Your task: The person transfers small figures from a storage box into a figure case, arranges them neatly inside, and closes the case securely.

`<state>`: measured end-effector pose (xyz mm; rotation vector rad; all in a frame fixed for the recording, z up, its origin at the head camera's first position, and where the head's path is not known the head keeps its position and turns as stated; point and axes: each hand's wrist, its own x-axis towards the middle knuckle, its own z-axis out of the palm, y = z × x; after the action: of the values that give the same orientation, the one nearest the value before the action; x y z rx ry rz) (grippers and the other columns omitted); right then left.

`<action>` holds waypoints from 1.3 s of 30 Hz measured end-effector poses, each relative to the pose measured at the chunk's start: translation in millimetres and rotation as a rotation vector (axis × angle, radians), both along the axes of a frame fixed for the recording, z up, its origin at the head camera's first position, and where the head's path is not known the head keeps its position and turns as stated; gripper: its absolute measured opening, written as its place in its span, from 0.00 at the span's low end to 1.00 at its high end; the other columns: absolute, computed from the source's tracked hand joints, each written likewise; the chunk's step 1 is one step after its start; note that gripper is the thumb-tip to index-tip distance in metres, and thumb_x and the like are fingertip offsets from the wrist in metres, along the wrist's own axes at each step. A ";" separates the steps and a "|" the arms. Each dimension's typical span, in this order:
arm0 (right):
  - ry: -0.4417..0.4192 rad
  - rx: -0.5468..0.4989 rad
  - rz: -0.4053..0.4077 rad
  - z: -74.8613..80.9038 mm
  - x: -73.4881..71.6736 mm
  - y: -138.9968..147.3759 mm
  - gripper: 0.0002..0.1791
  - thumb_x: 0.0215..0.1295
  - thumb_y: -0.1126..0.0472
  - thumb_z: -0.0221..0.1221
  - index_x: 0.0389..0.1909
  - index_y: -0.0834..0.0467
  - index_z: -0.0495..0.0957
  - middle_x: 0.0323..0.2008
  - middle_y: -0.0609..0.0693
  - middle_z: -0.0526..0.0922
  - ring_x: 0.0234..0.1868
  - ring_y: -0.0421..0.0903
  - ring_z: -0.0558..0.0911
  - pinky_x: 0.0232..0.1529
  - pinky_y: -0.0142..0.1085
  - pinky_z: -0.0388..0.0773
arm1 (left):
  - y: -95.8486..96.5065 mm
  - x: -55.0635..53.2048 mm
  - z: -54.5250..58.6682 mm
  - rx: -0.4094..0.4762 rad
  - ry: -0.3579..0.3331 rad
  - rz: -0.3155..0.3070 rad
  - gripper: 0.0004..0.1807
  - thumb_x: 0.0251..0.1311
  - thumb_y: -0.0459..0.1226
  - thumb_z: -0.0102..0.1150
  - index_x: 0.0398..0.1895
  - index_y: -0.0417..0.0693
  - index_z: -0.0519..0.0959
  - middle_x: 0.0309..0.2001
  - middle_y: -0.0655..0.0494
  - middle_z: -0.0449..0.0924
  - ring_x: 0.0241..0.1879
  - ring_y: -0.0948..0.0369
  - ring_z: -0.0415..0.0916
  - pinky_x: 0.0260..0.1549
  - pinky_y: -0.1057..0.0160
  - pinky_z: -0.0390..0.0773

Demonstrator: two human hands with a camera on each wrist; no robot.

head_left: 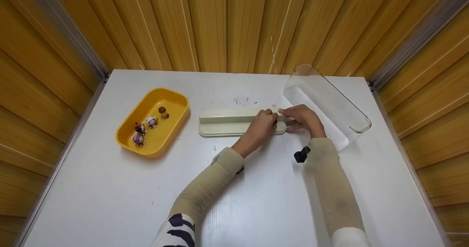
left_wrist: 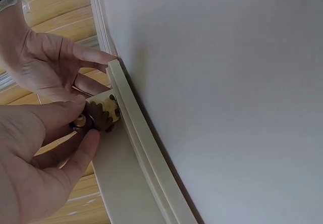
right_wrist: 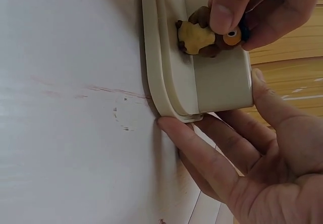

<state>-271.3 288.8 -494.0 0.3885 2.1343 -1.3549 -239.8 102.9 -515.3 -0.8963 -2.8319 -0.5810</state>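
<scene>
Pointing upward lengthwise, figurine (right_wrist: 198,36) pinched in left hand (head_left: 259,128), extended right hand (head_left: 305,117) touching base (head_left: 224,129)

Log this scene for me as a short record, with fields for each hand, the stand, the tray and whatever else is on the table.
Left hand: pinches a brown-and-yellow figurine
Right hand: holds the right end of the stand
Stand: cream, stepped, near the middle of the table
Tray: yellow, left of the stand, with four small figurines inside
Clear container: long, toward the back right
Table: white
Unclear: whether the pinched figurine touches the stand
</scene>
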 end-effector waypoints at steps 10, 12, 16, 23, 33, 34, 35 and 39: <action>0.210 0.124 0.113 -21.2 7.4 9.7 0.41 0.70 0.33 0.55 0.70 0.60 0.69 0.62 0.60 0.77 0.59 0.56 0.81 0.57 0.45 0.80 | -13.3 0.0 6.9 0.077 -0.047 -0.018 0.12 0.73 0.38 0.58 0.53 0.41 0.82 0.45 0.48 0.81 0.44 0.54 0.79 0.44 0.61 0.81; 0.259 0.156 0.119 -23.5 9.4 11.1 0.40 0.71 0.32 0.54 0.69 0.60 0.71 0.60 0.61 0.79 0.57 0.56 0.82 0.57 0.46 0.79 | -17.9 -0.2 9.1 0.101 -0.048 -0.024 0.14 0.73 0.37 0.57 0.55 0.40 0.81 0.47 0.48 0.82 0.46 0.54 0.80 0.47 0.61 0.81; 0.312 0.169 0.102 -25.6 11.2 8.5 0.34 0.73 0.35 0.52 0.65 0.58 0.73 0.57 0.60 0.80 0.54 0.55 0.84 0.52 0.45 0.82 | -37.4 1.4 14.7 0.212 -0.040 -0.031 0.12 0.73 0.35 0.56 0.53 0.40 0.83 0.47 0.49 0.83 0.48 0.55 0.81 0.50 0.62 0.81; 0.300 0.160 0.065 -31.4 11.9 3.9 0.43 0.65 0.28 0.56 0.67 0.57 0.71 0.59 0.59 0.78 0.54 0.53 0.82 0.46 0.40 0.85 | -112.5 12.8 27.1 0.506 0.033 0.005 0.09 0.68 0.25 0.54 0.44 0.38 0.84 0.42 0.48 0.84 0.41 0.56 0.82 0.41 0.63 0.83; 0.141 0.068 0.074 -23.2 3.1 2.5 0.41 0.67 0.33 0.59 0.69 0.58 0.67 0.62 0.60 0.76 0.57 0.53 0.80 0.53 0.38 0.81 | -221.4 21.4 47.4 0.497 -0.017 0.265 0.10 0.70 0.27 0.55 0.45 0.39 0.85 0.43 0.47 0.86 0.41 0.55 0.81 0.44 0.57 0.84; 0.121 0.051 0.061 -23.3 2.8 3.1 0.41 0.67 0.34 0.60 0.69 0.58 0.66 0.62 0.60 0.75 0.58 0.52 0.80 0.54 0.39 0.81 | -228.9 21.7 48.8 0.492 -0.040 0.288 0.10 0.70 0.28 0.54 0.46 0.40 0.85 0.44 0.47 0.86 0.42 0.55 0.81 0.46 0.57 0.83; 0.107 0.040 0.054 -23.6 2.8 3.9 0.41 0.67 0.34 0.60 0.69 0.57 0.66 0.62 0.60 0.75 0.58 0.52 0.79 0.55 0.39 0.81 | -235.5 22.1 50.2 0.483 -0.070 0.313 0.11 0.71 0.29 0.54 0.47 0.41 0.85 0.46 0.48 0.85 0.44 0.55 0.81 0.48 0.57 0.83; 0.096 0.020 0.034 -24.4 3.8 8.1 0.42 0.66 0.33 0.60 0.69 0.57 0.65 0.63 0.60 0.73 0.60 0.53 0.78 0.57 0.41 0.80 | -255.4 19.3 56.2 0.419 -0.161 0.376 0.12 0.72 0.31 0.54 0.52 0.42 0.83 0.51 0.48 0.83 0.48 0.54 0.79 0.53 0.53 0.81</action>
<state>-267.4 296.9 -518.4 0.2990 2.2236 -1.3593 -220.5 -152.5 -459.1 -0.2484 -2.7379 -1.1660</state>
